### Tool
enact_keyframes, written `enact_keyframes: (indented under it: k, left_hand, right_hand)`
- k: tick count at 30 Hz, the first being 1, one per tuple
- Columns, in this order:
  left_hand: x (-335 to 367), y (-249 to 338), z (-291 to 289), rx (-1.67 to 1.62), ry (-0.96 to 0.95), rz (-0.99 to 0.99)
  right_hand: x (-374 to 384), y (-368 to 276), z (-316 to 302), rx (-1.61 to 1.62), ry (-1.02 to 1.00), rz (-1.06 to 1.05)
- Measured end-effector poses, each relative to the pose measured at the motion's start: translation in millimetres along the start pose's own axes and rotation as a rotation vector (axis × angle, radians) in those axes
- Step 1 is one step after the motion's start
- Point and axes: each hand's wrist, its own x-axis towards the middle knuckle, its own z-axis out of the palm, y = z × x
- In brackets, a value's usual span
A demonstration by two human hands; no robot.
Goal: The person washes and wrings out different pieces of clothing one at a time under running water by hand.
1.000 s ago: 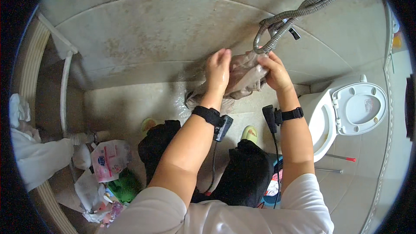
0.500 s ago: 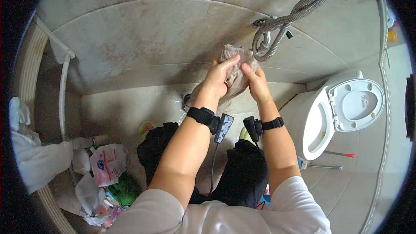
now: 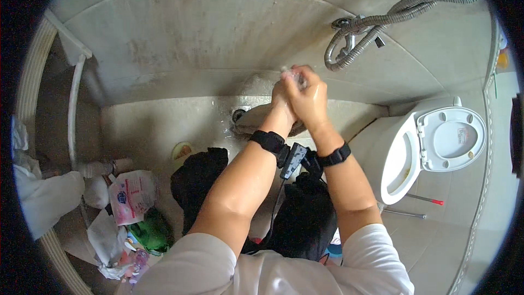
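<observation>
My left hand (image 3: 280,94) and my right hand (image 3: 311,97) are closed together in front of the wall, the right one wrapped over the left. A wet grey-brown cloth (image 3: 254,119) is gripped between them. Its lower part hangs behind my wrists, above the pale floor. Water sprays around my fingers and splashes toward a dark round drain (image 3: 238,114). Most of the cloth inside my grip is hidden by my fingers. Each wrist wears a black strap with a small device, and the two devices nearly touch.
A metal tap (image 3: 349,43) with a coiled shower hose (image 3: 404,12) is on the wall, right of my hands. A white toilet (image 3: 401,158) with raised lid stands at right. Plastic bags (image 3: 131,196) and a green bag (image 3: 153,233) lie at lower left.
My hands have come together from either side of the spread cloth and now squeeze it into a bunch. More water splashes by the drain. The view has shifted slightly.
</observation>
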Motion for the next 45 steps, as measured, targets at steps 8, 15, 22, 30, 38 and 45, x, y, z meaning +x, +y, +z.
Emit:
enact_keyframes:
  k: [8, 15, 22, 30, 38, 45]
  left_hand:
    - [-7.1, -10.6, 25.5, 0.397, 0.219, 0.184]
    - [14.0, 12.2, -10.7, 0.201, 0.151, 0.121]
    - [3.7, -3.8, -7.4, 0.011, -0.158, 0.031]
    - [-2.7, 4.9, 20.4, 0.685, 0.199, 0.256]
    - [-6.5, 20.7, 24.8, 0.591, 0.041, 0.015]
    - [-8.4, 7.5, 17.5, 1.223, -0.209, 0.512]
  right_hand:
    - [27.4, 100.2, 0.4, 0.382, 0.053, 0.3]
    - [2.5, 32.3, -13.9, 0.252, -0.15, -0.087]
    - [2.8, 7.2, 7.0, -0.086, 0.077, -0.21]
    - [36.2, 77.0, -6.9, 0.571, -0.104, 0.279]
    - [19.5, 28.7, -34.5, 0.75, -0.458, 0.379]
    - [28.8, 59.3, -40.2, 1.312, -0.08, 0.665]
